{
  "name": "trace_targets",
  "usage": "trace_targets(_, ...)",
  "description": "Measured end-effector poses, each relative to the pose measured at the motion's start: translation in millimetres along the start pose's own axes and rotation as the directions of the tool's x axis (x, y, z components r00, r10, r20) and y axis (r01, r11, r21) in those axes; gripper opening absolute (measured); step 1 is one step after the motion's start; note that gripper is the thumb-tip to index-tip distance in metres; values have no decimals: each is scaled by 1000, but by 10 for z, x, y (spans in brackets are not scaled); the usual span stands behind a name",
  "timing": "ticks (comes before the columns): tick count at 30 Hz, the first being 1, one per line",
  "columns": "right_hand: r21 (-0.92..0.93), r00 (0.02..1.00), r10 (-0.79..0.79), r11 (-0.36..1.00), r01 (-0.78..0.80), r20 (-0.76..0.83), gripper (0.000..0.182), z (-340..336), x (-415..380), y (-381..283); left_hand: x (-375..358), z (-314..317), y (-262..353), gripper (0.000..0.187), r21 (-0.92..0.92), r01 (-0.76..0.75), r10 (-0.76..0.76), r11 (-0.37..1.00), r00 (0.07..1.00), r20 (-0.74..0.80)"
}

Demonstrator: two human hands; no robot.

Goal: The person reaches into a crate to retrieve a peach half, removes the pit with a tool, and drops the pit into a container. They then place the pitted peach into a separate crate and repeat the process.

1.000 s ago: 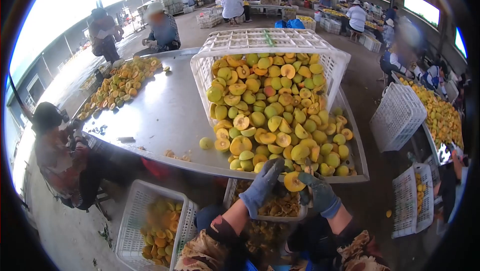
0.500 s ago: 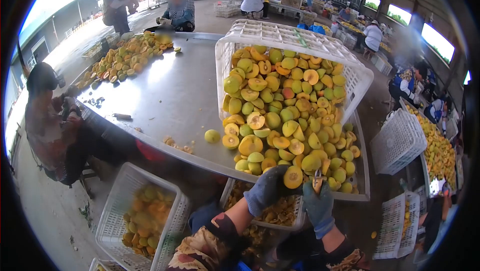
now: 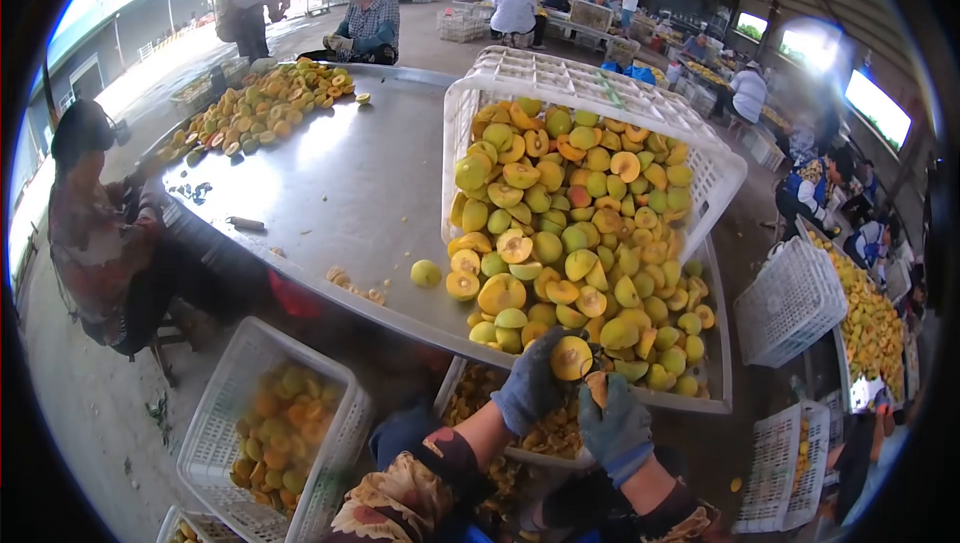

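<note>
My left hand (image 3: 533, 385), in a grey-blue work glove, is closed on a yellow peach half (image 3: 571, 358), its cut face turned up towards me. Beside it, my gloved right hand (image 3: 615, 428) wraps round a small hand tool with a wooden handle (image 3: 597, 387); its metal end is hard to make out now. Both hands are at the table's near edge. Just beyond them spills a heap of green-yellow peach halves (image 3: 570, 233) from a tipped white plastic crate (image 3: 715, 168). Below my hands, a crate (image 3: 450, 383) contains peach scraps.
The metal table (image 3: 370, 183) has a raised rim and another peach pile (image 3: 270, 108) at its far left. A crate of peaches (image 3: 335, 483) stands on the floor at lower left. A person (image 3: 100, 233) sits at the left side. Stacked crates (image 3: 790, 308) stand at right.
My right hand has moved slightly left and down, turning the tool so its metal end no longer shows clearly. The peach half has shifted a little left in my left hand.
</note>
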State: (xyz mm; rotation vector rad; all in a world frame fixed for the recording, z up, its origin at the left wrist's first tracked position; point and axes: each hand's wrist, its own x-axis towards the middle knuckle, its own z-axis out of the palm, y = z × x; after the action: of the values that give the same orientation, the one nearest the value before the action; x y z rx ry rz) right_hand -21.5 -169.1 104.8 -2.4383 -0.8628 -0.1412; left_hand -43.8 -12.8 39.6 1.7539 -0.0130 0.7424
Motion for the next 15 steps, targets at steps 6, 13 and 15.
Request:
trace_targets(6,232,992,83,967,-103,95,28,273,101,323,20,106,-22,51,-351,-44,56,935,998,23)
trace_targets(13,308,990,74,945,-108,121,24,105,225,359,228,-53,185,50,-627,755,-598,195,598,534)
trace_targets(15,245,998,28,969,-42,60,23,44,218,316,164,24,9,57,-763,646,-496,-24,655,570)
